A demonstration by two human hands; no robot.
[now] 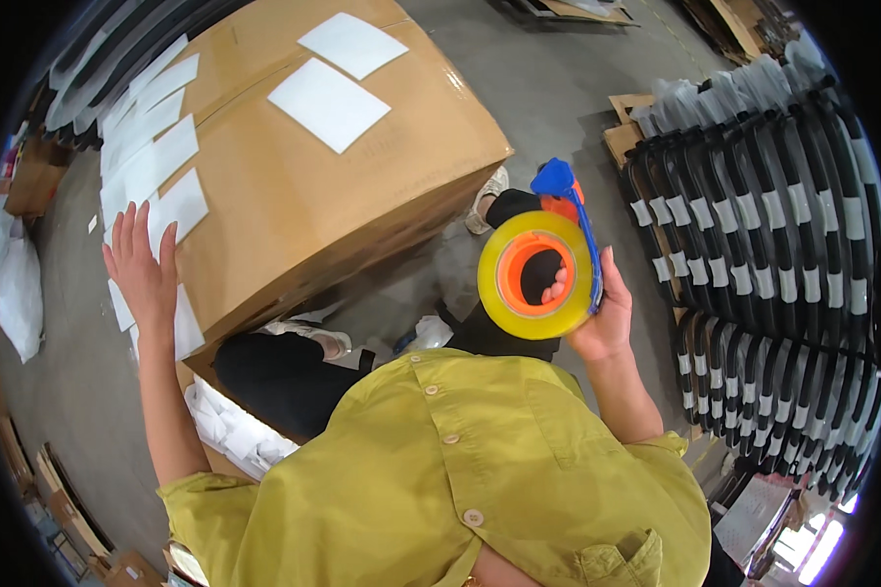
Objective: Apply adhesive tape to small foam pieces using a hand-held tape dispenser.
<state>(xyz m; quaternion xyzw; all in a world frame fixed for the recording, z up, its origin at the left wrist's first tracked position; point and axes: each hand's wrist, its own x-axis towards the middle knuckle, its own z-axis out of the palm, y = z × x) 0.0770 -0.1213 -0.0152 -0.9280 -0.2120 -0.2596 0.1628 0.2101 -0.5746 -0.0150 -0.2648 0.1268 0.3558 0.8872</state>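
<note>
My right hand is closed round a tape dispenser with a blue frame and an orange part at its top. A large roll of yellow tape on an orange core sits in it, and my fingertips show through the core's hole. To the left, my left hand is held with its fingers stretched out over white foam sheets, holding nothing. Whether it touches them I cannot tell. These sheets overlap in a row along the left end of a big cardboard box. Two more white sheets lie on the box's top.
On the right stand tall stacks of black curved frames with white wraps. More dark frames lean beyond the box. A carton of crumpled white material sits by my left leg. White plastic bags lie at the far left.
</note>
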